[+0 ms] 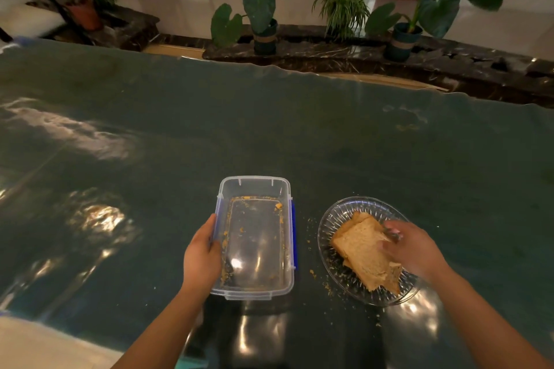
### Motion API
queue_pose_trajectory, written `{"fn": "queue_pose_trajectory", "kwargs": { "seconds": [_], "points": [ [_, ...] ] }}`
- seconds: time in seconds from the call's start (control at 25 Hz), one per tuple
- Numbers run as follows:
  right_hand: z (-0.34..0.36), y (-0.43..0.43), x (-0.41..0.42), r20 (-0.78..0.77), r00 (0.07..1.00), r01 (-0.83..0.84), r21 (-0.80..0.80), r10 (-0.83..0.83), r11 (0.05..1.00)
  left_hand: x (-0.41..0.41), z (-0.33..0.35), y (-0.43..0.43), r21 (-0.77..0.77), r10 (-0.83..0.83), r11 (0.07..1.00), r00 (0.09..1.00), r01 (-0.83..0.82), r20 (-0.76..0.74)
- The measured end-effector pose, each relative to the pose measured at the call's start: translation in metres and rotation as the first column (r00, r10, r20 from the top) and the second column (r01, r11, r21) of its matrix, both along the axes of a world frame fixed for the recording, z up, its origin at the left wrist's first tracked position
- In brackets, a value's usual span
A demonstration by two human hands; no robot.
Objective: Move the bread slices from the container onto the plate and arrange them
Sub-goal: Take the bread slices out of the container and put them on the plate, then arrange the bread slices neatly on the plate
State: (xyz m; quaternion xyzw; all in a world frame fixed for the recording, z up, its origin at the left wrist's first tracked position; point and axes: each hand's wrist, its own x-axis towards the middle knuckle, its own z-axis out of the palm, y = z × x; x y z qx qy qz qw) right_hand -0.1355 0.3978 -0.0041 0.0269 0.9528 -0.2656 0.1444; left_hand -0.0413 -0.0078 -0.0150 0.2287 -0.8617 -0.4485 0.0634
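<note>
Container (254, 237) emptied to crumbs, left hand (201, 257) gripping its wall; right hand (412, 249) fingers closed on bread slices (362, 252) stacked on plate (335, 216), arranging left.

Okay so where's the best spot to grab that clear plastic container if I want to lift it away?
Grip the container by its long rims, one hand from each side. The left hand already holds the left rim; the blue latch on the right gives a firm edge. It holds only crumbs.
</note>
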Motion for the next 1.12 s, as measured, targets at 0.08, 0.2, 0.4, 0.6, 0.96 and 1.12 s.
{"fn": "queue_pose_trajectory", "kwargs": {
  "seconds": [0.08,0.2,0.4,0.6,0.96,1.12],
  "points": [
    [0.002,0.002,0.002,0.004,1.0,0.001,0.002,-0.001,1.0,-0.007,0.009,-0.012,-0.025,-0.034,0.999,0.998,0.033,-0.055],
    [0.003,0.002,0.007,0.023,1.0,-0.001,0.034,0.0,0.999,-0.023,0.016,-0.033,-0.024,-0.003,1.0,0.998,0.002,-0.064],
    [-0.002,-0.011,0.014,0.054,0.998,-0.049,0.121,0.043,0.991,-0.053,0.022,-0.07,-0.053,-0.055,0.997,0.998,0.053,-0.029],
    [-0.003,-0.026,0.017,0.081,0.997,-0.002,0.189,-0.014,0.982,-0.069,0.008,-0.088,-0.196,-0.142,0.971,0.99,0.14,0.002],
    [-0.003,-0.047,0.026,0.044,0.997,0.046,0.296,-0.061,0.954,-0.06,-0.013,-0.085,-0.249,-0.216,0.936,0.965,0.248,0.148],
    [-0.003,-0.043,0.026,0.035,0.999,0.016,0.269,-0.026,0.963,-0.047,0.0,-0.07,-0.317,-0.094,0.941,0.991,0.121,0.097]
  ]
}}
